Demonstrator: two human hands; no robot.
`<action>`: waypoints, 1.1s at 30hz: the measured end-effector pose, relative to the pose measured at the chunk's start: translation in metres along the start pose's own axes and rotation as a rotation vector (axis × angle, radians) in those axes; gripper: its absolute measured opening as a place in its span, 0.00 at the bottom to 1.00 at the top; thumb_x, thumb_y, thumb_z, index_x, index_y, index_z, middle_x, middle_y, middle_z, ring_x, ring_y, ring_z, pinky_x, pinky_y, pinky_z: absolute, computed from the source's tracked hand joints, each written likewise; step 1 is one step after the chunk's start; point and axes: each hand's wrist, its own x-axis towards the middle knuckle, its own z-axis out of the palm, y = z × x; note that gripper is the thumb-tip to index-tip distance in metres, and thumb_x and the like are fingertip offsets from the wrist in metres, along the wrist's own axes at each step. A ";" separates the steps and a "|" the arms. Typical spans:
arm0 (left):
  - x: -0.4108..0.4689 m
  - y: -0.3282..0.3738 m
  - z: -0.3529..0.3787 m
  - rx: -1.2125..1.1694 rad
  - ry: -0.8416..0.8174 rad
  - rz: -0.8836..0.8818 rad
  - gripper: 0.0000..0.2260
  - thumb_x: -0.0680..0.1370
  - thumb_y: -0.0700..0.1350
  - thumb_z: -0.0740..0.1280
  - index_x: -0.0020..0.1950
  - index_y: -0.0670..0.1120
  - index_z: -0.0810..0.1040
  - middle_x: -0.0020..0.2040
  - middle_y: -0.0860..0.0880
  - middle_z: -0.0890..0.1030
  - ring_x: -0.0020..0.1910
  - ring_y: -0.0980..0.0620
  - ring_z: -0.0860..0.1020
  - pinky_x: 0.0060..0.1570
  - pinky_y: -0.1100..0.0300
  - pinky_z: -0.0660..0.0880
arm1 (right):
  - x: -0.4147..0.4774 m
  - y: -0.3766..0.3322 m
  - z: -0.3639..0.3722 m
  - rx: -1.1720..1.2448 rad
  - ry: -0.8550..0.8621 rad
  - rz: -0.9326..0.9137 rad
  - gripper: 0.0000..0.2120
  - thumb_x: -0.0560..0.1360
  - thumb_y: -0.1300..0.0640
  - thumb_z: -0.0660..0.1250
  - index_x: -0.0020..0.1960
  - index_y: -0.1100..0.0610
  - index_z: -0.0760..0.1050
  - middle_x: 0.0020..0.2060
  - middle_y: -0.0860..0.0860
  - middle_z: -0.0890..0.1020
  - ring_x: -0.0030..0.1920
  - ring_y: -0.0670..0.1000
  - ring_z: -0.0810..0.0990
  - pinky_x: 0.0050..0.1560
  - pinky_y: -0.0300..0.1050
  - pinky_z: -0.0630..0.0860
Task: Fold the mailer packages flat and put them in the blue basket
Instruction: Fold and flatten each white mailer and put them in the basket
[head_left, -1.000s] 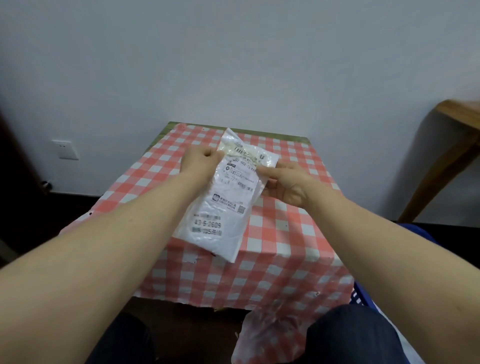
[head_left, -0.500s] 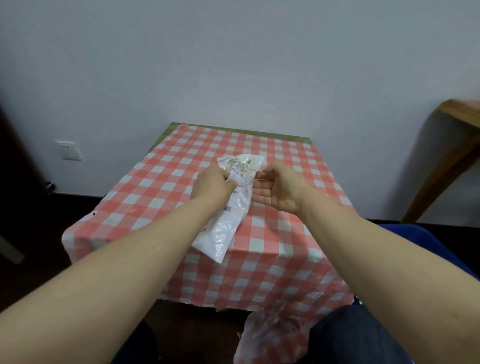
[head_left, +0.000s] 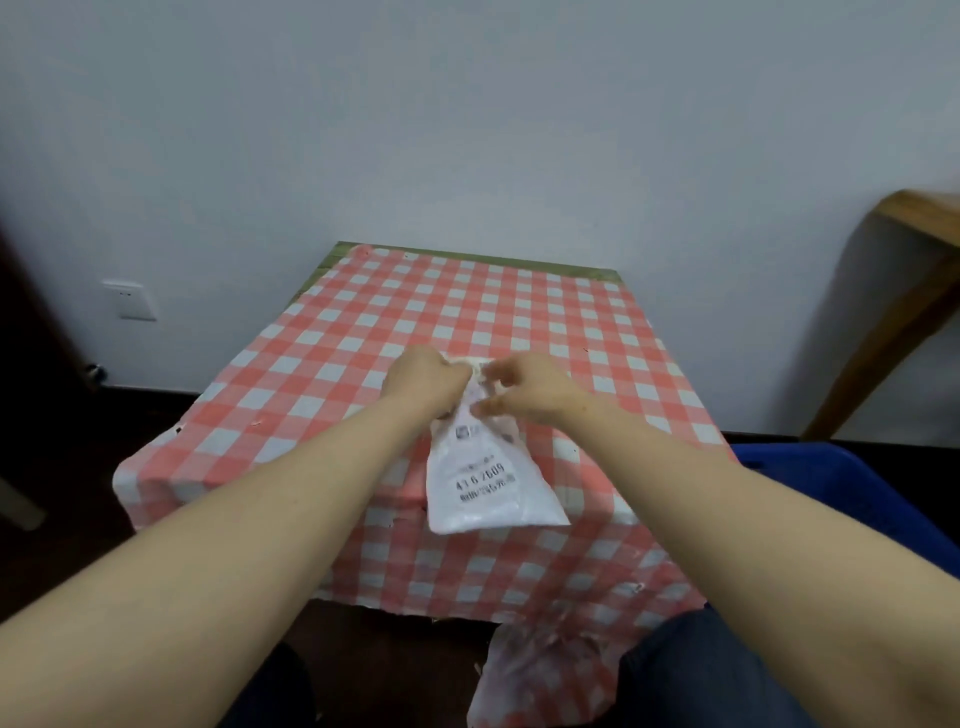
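Both hands, left hand (head_left: 422, 383) and right hand (head_left: 524, 395), pinch the mailer (head_left: 485, 483) top; its bottom overhangs the table (head_left: 322, 374) front edge.

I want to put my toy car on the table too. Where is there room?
The checked tablecloth is bare along the far edge by the wall and down the left side. The right side past the right hand is bare too. The near middle is crowded: both hands, the left hand included, hold the white mailer there.
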 end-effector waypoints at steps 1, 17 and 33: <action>0.000 -0.003 0.001 0.018 -0.052 0.003 0.08 0.75 0.41 0.63 0.39 0.43 0.80 0.39 0.45 0.81 0.43 0.46 0.79 0.41 0.59 0.75 | 0.004 0.001 0.007 -0.042 -0.035 0.010 0.20 0.72 0.56 0.73 0.60 0.63 0.75 0.56 0.55 0.80 0.59 0.56 0.78 0.59 0.48 0.74; 0.006 -0.021 0.007 0.428 0.085 0.264 0.10 0.75 0.47 0.70 0.55 0.47 0.77 0.57 0.47 0.75 0.56 0.47 0.73 0.50 0.52 0.74 | 0.008 0.004 0.014 -0.360 0.220 -0.162 0.10 0.76 0.50 0.66 0.50 0.57 0.75 0.51 0.52 0.76 0.50 0.54 0.75 0.42 0.45 0.67; 0.001 -0.016 0.003 0.332 0.228 0.353 0.06 0.75 0.50 0.69 0.50 0.52 0.77 0.53 0.51 0.79 0.55 0.48 0.73 0.48 0.55 0.70 | 0.017 0.004 0.007 -0.086 0.358 -0.127 0.07 0.70 0.58 0.72 0.43 0.53 0.74 0.42 0.51 0.80 0.46 0.54 0.78 0.41 0.47 0.73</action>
